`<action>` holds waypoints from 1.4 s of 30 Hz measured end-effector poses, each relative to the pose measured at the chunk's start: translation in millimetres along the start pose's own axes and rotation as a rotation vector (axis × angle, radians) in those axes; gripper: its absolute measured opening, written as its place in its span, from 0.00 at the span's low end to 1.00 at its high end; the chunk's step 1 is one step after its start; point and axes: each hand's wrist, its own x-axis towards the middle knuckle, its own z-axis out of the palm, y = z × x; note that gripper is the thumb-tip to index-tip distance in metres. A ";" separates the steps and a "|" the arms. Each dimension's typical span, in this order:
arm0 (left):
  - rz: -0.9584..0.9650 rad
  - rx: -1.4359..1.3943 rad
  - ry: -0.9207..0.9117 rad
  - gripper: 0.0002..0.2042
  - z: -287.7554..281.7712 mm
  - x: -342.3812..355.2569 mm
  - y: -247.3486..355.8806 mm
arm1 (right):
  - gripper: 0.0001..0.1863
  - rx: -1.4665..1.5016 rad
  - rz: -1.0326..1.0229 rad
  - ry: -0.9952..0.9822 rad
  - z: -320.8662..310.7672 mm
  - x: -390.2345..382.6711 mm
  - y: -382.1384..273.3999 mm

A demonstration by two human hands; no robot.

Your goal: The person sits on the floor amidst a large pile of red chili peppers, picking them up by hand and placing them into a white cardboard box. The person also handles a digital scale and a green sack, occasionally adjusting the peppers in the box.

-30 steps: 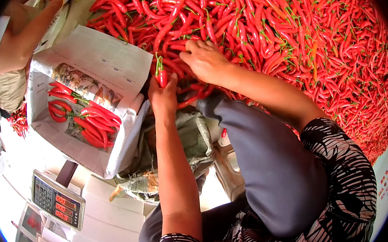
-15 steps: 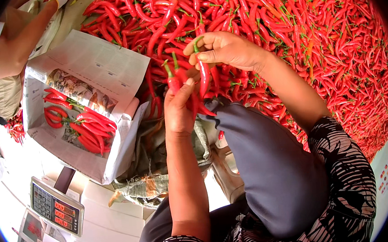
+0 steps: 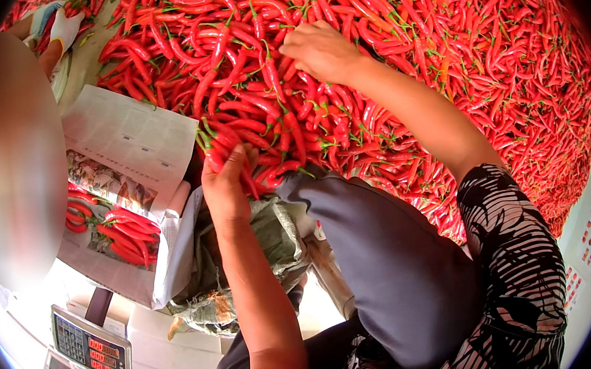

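My left hand (image 3: pixel 230 184) is closed round a small bunch of red chili peppers (image 3: pixel 215 149), their green stems pointing up past the thumb. It hovers at the near left edge of a big heap of red chili peppers (image 3: pixel 385 83). Farther off, my right hand (image 3: pixel 320 52) reaches into the heap, back of the hand up. Its fingers curl down among the peppers, and whatever they hold is hidden. Left of my left hand, a newspaper-lined box (image 3: pixel 135 132) holds more red chili peppers (image 3: pixel 128 236).
A scale display (image 3: pixel 92 346) with red lit digits stands at the lower left, near printed papers. Crumpled greenish sacking (image 3: pixel 214 299) lies between the box and my bent knee (image 3: pixel 389 268). Another person (image 3: pixel 9 162) is at the far left, partly blurred.
My right hand has moved away from the left one, out over the heap; the pepper it pinched no longer shows there. My left hand has shifted left and lower. Another person has leaned in.
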 end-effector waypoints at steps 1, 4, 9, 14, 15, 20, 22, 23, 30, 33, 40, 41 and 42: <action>-0.118 -0.106 -0.081 0.12 -8.7 4.9 7.3 | 0.12 -0.090 -0.031 -0.043 7.0 2.3 -4.0; -0.232 -0.622 -0.329 0.17 -12.1 10.3 5.9 | 0.09 -0.234 -0.098 -0.126 12.8 13.5 -2.7; -0.255 -0.807 -0.449 0.23 -12.0 4.7 -1.8 | 0.13 0.001 -0.023 -0.510 -30.8 17.2 -9.2; -0.160 -0.732 -0.439 0.21 0.1 0.6 -2.2 | 0.12 0.281 0.109 -0.160 -82.0 -9.5 -24.3; -0.123 -0.671 -0.430 0.20 -4.8 1.4 -4.9 | 0.14 0.396 0.167 -0.152 -88.9 -12.8 -31.3; -0.060 -0.424 -0.342 0.18 11.8 -4.8 -2.3 | 0.20 1.439 0.542 -0.325 -80.3 -34.2 -71.8; -0.140 -0.472 -0.312 0.17 16.0 -6.5 -6.4 | 0.19 1.566 0.542 -0.316 -69.3 -36.3 -85.7; -0.154 -0.502 -0.301 0.16 26.7 -10.0 -2.7 | 0.18 1.626 0.568 -0.330 -66.4 -36.3 -92.0; -0.154 -0.484 -0.323 0.19 50.8 -15.0 -4.4 | 0.15 1.530 0.527 -0.242 -50.5 -43.6 -116.1; -0.087 -0.415 -0.293 0.18 47.8 -14.5 -9.1 | 0.11 1.231 0.506 -0.155 -55.1 -41.4 -135.0; 0.134 -0.158 -0.137 0.13 19.8 -44.9 13.5 | 0.18 0.707 0.019 -0.033 -80.8 -27.5 -170.8; 0.111 -0.135 -0.091 0.13 13.7 -54.6 26.9 | 0.19 0.748 0.002 -0.019 -82.1 -26.5 -176.7; 0.086 -0.112 -0.045 0.14 5.7 -64.1 43.4 | 0.20 0.789 -0.013 -0.004 -80.5 -25.5 -182.0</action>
